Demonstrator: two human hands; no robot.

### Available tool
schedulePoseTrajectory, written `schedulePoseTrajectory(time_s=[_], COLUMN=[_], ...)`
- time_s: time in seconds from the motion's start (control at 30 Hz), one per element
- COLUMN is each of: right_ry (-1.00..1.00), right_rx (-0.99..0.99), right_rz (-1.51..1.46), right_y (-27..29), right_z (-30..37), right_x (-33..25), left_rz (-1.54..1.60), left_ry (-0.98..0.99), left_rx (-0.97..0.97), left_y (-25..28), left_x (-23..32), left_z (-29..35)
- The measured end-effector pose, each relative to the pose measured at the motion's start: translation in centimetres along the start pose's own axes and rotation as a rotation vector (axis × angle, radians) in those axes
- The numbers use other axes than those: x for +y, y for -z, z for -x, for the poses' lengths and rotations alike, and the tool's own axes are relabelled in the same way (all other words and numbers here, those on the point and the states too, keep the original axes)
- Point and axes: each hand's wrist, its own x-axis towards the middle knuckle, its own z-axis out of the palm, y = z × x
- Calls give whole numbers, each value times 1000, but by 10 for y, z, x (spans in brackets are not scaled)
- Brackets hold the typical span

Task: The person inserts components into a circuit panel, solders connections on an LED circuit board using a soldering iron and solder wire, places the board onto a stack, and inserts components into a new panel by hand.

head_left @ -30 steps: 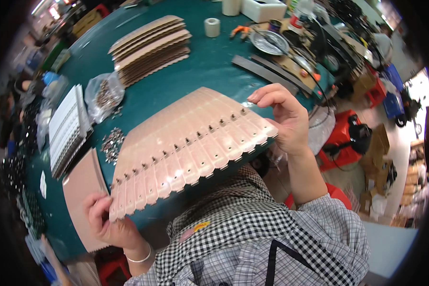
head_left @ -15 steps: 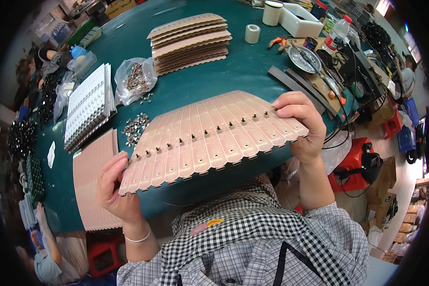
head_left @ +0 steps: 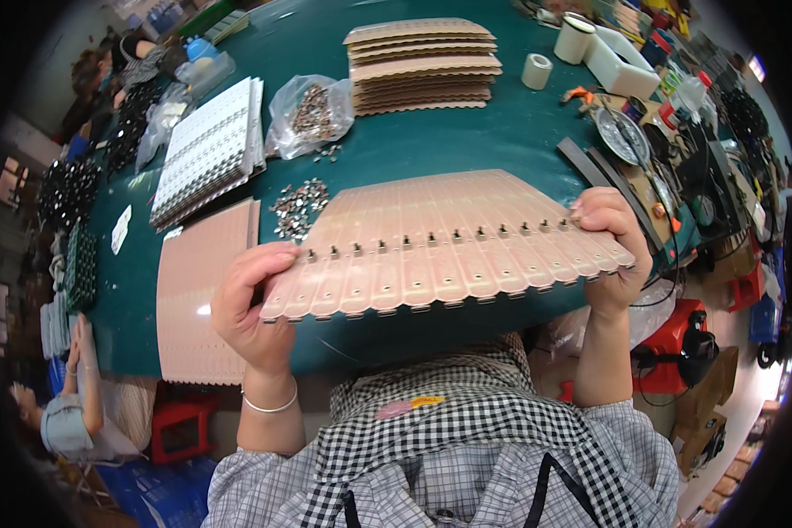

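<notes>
A pinkish-tan panel of joined strips (head_left: pixel 431 264), with a scalloped near edge, is held up over the near side of the table. A row of small dark metal parts stands across it, and small holes run nearer its edge. My left hand (head_left: pixel 253 304) is closed on its left end, thumb on top. On the right end, my right hand (head_left: pixel 614 238) grips with fingers over the upper face. Just beyond the left end lies a loose heap of small metal pieces (head_left: pixel 299 209). A stack of similar bare panels (head_left: pixel 204 299) rests left of my left hand.
On the green table (head_left: pixel 431 141) stand a tall stack of panels (head_left: pixel 422 66), a clear bag of small parts (head_left: pixel 311 114) and a pile of white sheets (head_left: pixel 211 150). Dark metal bars (head_left: pixel 603 176), a metal bowl (head_left: pixel 622 136) and a white tub (head_left: pixel 620 62) are at the right. Another person (head_left: pixel 66 422) sits at the left.
The view has shifted, so table items appear farther right. The panel, still in both hands, sits more level, its left end raised relative to before.
</notes>
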Motion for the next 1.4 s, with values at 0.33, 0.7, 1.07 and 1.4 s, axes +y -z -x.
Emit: schedulePoseTrajectory(time_s=[0.33, 0.7, 1.07, 1.4], right_ry=[22, 22, 16, -30], right_rx=[62, 54, 101, 196], right_rz=[30, 62, 105, 16], right_y=[-4, -3, -7, -10], right_z=[5, 11, 7, 10], right_x=[1, 5, 2, 4], left_rz=[-26, 142, 198, 317], left_ry=[-35, 45, -2, 51], left_rx=[18, 23, -42, -234], left_y=[-7, -7, -6, 7], left_x=[3, -2, -7, -5], left_z=[-8, -6, -13, -25])
